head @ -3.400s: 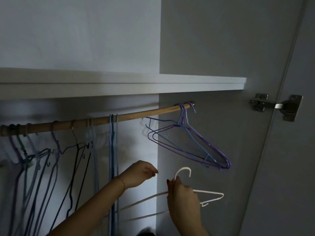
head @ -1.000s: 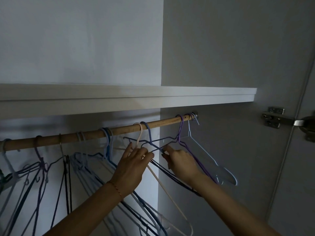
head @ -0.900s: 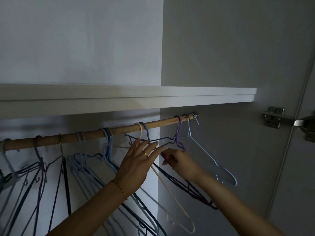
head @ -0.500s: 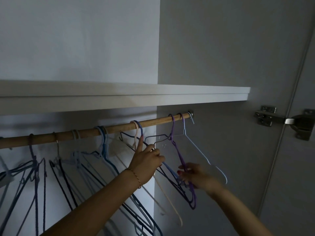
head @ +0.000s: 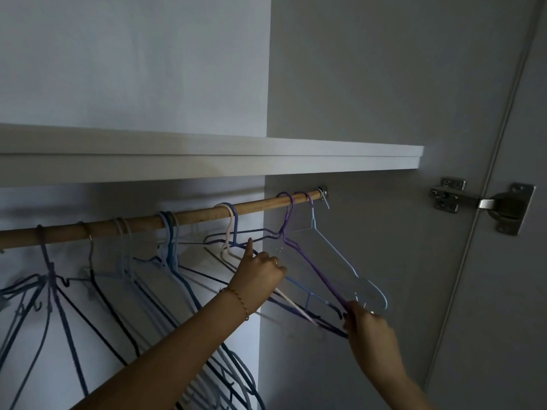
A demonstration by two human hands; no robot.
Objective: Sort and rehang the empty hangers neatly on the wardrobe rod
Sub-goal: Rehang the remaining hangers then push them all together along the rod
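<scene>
Many hangers already hang on the wooden rod (head: 201, 214), which runs from the left edge to the upper middle of the frame. At the lower left they look bunched and crooked, so sorting is not finished, I think. The left hand (head: 257, 279) curls round the white hanger (head: 229, 232). The right hand (head: 364, 324), lower right, pinches the bottom of the purple hanger (head: 307, 258).

Rod (head: 201, 214): bare wood, matt, light grain. Hangers (head: 299, 253): thin wire with smooth coloured coating, slight sheen. Shelf (head: 266, 161) and wall panels (head: 384, 84): smooth matt white laminate. Hinge (head: 479, 204): bright metal, polished. Bracelet (head: 238, 300): gold-coloured metal chain.
</scene>
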